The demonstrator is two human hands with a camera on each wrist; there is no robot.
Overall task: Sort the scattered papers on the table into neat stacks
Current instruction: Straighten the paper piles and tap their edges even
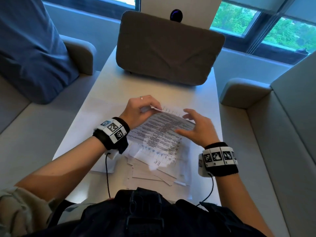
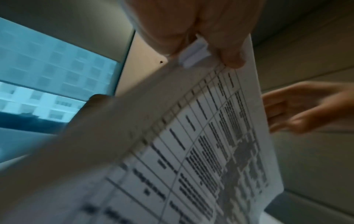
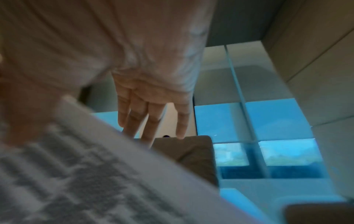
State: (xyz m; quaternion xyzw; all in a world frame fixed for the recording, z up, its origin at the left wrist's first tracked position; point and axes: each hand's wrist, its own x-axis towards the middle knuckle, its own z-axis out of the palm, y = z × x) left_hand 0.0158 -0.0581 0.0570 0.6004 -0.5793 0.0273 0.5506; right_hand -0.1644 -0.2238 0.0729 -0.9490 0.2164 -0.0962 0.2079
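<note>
Running up the middle of the head view, the pale table (image 1: 102, 93) carries a grey cushion (image 1: 169, 47) at its far end, in the upper centre of the frame. Sofa seats flank it at left and right, with a blue cushion (image 1: 32, 48) in the upper left. Below centre, a loose heap of papers (image 1: 153, 166) lies scattered on the table's near end, sheets overlapping at different angles.

Above that heap, a printed sheet (image 1: 160, 130) with a table of text is lifted off the pile. Its long axis runs from lower left to upper right of the frame, and its far edge is raised.

Left hand (image 1: 143, 108) pinches the sheet's upper corner between thumb and fingers; the left wrist view shows the thumb (image 2: 229, 50) clamped on the top edge. Right hand (image 1: 196, 127) sits at the sheet's right edge with fingers spread and relaxed, gripping nothing; the thumb lies against the paper.
</note>
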